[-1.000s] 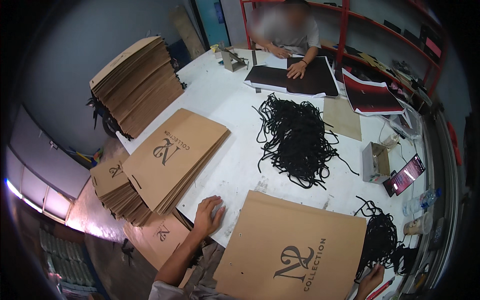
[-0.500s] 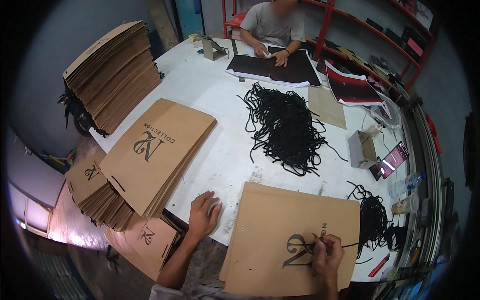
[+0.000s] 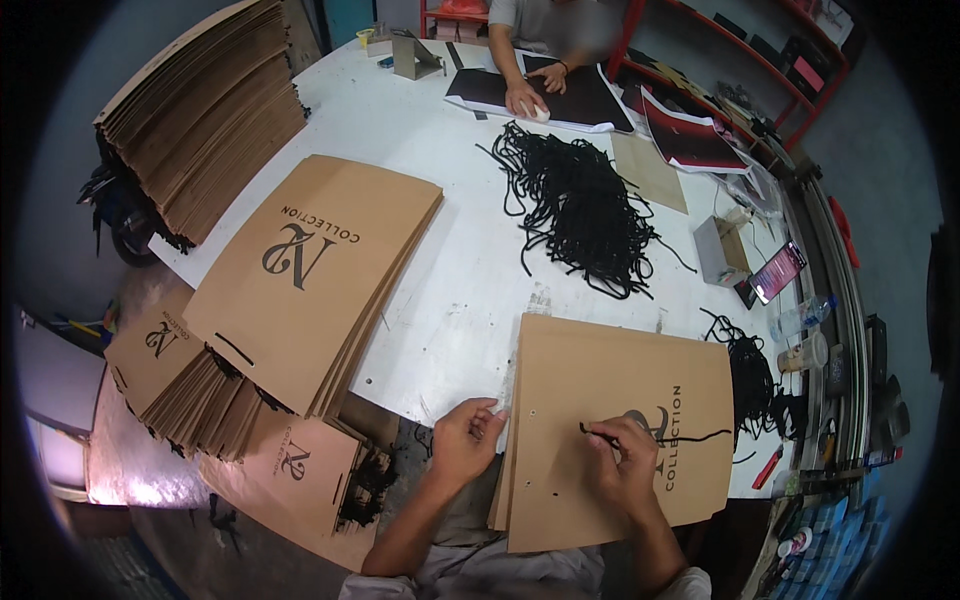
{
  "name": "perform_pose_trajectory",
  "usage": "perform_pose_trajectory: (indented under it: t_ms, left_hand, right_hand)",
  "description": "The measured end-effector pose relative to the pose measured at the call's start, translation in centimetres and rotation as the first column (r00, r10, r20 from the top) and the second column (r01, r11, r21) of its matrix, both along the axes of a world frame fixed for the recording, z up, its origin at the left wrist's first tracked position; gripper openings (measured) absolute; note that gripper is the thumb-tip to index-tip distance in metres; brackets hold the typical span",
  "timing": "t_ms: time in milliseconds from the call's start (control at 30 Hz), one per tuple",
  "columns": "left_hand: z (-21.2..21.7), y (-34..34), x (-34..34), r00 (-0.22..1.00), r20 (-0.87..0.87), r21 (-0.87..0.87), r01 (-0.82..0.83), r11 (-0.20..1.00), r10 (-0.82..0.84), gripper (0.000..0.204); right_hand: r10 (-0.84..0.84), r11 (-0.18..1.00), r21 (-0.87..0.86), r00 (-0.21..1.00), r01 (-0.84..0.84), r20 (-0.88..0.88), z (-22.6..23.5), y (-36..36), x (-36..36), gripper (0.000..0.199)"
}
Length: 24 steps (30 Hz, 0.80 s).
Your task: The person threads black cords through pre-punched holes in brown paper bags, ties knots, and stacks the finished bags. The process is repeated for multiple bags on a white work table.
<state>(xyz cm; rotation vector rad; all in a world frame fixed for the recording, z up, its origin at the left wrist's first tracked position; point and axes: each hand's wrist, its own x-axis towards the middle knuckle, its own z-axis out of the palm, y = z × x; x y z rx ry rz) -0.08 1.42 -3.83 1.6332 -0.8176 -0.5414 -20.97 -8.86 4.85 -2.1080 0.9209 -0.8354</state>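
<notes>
My right hand [image 3: 625, 455] pinches a black cord [image 3: 695, 438] near one end, above the top bag of a small stack of flat brown paper bags [image 3: 570, 370]. The short end points left past my fingertips, while the long end trails right across the dark print. Small punched holes show along the bag's left part. Beside the stack's left edge is my left hand [image 3: 466, 440], loosely curled, thumb apart from the fingers, with nothing visible in it. Whether its fingertips touch the bags I cannot tell.
A large heap of black cords [image 3: 585, 210] lies on the white table [image 3: 450, 330]; a smaller heap [image 3: 755, 370] sits right. Brown bags are piled left [image 3: 330, 250] and far left [image 3: 210, 110]. A phone [image 3: 778, 272], bottle [image 3: 805, 316] and red cutter [image 3: 767, 467] lie right. Someone works opposite.
My right hand has moved left and up over the bag with the cord. My left hand has come right to the stack's edge, its fingers now curled. The view has shifted.
</notes>
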Motion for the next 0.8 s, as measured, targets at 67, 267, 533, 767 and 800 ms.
perform_pose_trajectory:
  t_ms: [67, 267, 533, 767, 800]
  left_hand:
    - [0.4, -0.1, -0.2, 1.0, -0.004, 0.01, -0.026, 1.0, 0.026, 0.024]
    - [-0.3, -1.0, -1.0, 0.994, -0.105, 0.009, -0.012, 1.0, 0.013, 0.03]
    - [1.4, -1.7, -2.2, 1.0, 0.011, 0.098, 0.023, 0.995, -0.024, 0.024]
    - [-0.3, -1.6, -2.9, 0.978, -0.207, -0.052, 0.012, 0.999, -0.023, 0.021]
    - [0.2, -1.6, -2.7, 0.961, -0.272, -0.045, 0.043, 0.998, -0.054, 0.022]
  right_hand:
    - [0.008, 1.0, 0.028, 1.0, -0.009, 0.004, -0.1, -0.3, 0.4, 0.008]
    - [0.052, 0.987, 0.147, 0.997, -0.06, 0.061, -2.7, -1.8, 3.5, 0.007]
    - [0.212, 0.967, 0.164, 0.974, -0.196, -0.085, -2.7, -2.2, 4.5, 0.006]
    - [0.265, 0.922, 0.298, 0.964, -0.249, -0.015, -4.0, -2.8, 3.9, 0.006]
    - [0.273, 0.911, 0.331, 0.961, -0.247, -0.033, -3.9, -2.9, 3.9, 0.007]
